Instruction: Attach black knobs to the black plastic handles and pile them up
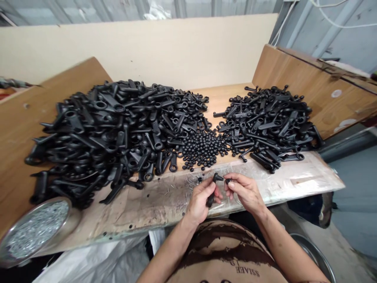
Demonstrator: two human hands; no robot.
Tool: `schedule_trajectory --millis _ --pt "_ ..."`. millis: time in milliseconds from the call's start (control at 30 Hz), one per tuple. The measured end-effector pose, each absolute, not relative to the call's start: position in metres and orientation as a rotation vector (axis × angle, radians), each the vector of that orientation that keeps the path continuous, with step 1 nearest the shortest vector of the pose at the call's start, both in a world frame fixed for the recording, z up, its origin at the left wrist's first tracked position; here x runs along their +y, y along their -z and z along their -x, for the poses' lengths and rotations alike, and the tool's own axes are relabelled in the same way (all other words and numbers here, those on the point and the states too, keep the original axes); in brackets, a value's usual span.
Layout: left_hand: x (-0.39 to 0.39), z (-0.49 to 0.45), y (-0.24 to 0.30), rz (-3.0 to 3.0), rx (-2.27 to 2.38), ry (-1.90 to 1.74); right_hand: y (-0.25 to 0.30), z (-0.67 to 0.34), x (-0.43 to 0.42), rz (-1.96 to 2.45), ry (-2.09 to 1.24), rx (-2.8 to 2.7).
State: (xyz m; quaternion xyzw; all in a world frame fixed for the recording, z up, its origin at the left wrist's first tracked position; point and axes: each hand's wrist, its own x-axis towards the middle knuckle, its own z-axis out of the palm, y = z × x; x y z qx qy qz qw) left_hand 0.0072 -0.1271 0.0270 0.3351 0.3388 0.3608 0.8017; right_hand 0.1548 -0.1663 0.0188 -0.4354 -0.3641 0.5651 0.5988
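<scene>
Currently, from my remote seat, I see the left hand (202, 198) closed around a black handle (218, 177), its narrow tip turned toward the right hand (249, 191), whose thumb and fingers pinch a small black ball (227, 181) just beside that tip, though I cannot tell whether the two touch. I have both hands at the near edge of the table (313, 175), before a heap of small balls (204, 146) between a large left pile of handles (118, 122) and a smaller right pile (271, 118), with a metal bowl (74, 220) at the far left.
</scene>
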Motion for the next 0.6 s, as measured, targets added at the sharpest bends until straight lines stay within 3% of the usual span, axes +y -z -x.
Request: schedule_trajectory --millis 600 --pt "-0.13 -0.016 -0.015 -1.1 0.932 -0.958 -0.025 -0.143 -0.154 0.868 -1.334 -0.544"
